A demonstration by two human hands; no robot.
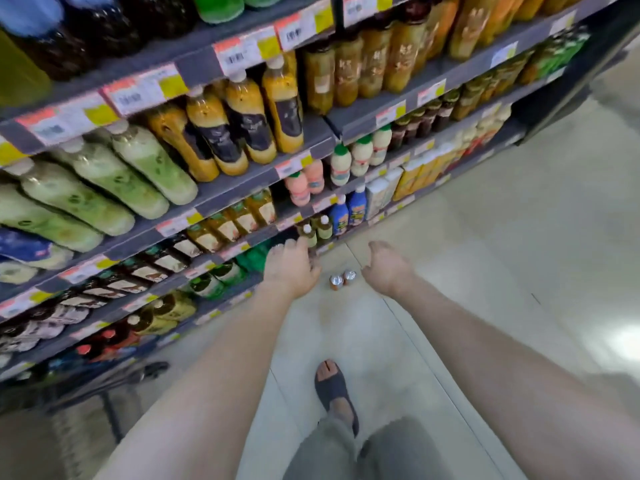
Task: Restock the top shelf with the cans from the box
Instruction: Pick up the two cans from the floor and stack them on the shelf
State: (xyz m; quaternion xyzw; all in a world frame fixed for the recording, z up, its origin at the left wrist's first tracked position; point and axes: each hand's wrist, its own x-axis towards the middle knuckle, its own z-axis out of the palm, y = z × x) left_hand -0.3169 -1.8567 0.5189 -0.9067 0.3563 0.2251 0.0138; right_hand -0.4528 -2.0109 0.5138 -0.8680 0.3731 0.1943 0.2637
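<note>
Both arms reached down and forward toward two cans [341, 279] standing upright on the floor tiles [485, 254], touching each other, at about twelve o'clock from the sandalled foot [334, 386]. The left hand [292, 268] was spread loosely, holding nothing, at nine o'clock of the cans; the right hand [388, 268] was half-curled and empty at three o'clock. No box was in view. This looked like the pickup step: each hand would need to close on one can. The shelving [221, 195] edged the left side closely; open floor lay to the right.
</note>
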